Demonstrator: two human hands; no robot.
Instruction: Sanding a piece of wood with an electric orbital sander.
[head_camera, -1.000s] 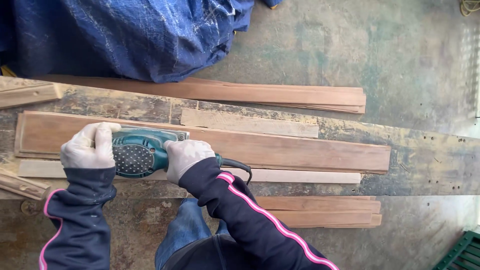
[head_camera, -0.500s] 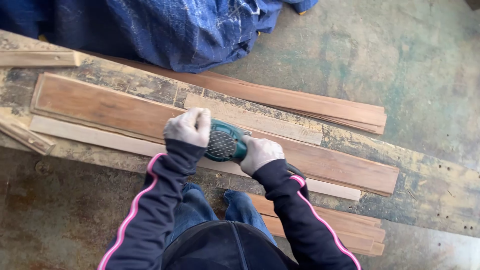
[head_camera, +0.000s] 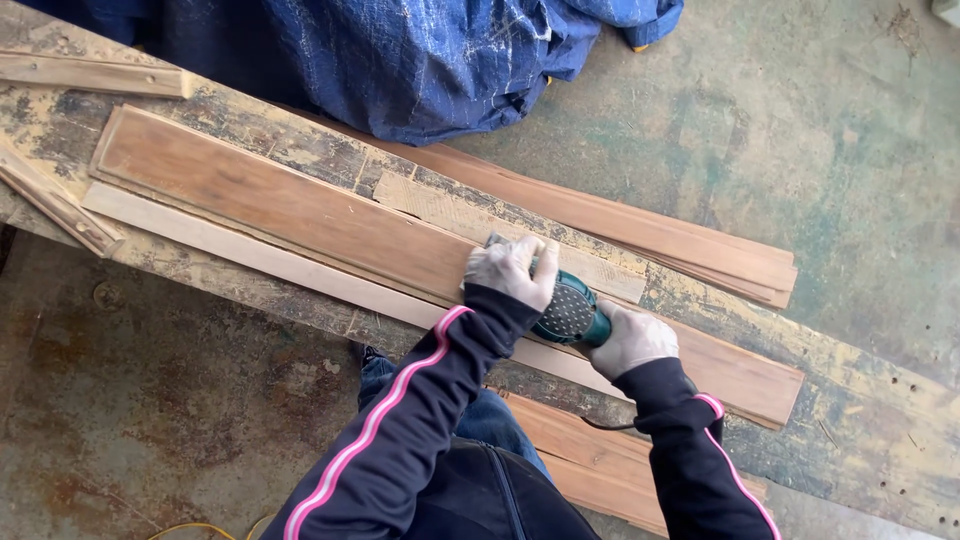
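While your left hand (head_camera: 512, 270) clamps the sander (head_camera: 565, 310) front and your right hand (head_camera: 630, 342) grips its rear, it sits on the board (head_camera: 290, 205) at table (head_camera: 860, 440) centre, tarp (head_camera: 400, 60) at twelve o'clock.

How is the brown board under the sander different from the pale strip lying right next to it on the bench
The brown board is wider and a darker reddish brown; the pale strip is narrow and light, almost cream. The board has a stepped edge around its face, while the strip looks plain and flat. The sander, held by the left hand and right hand, sits on the board, not on the strip. Both are long, lie side by side along the workbench, and touch along one edge.
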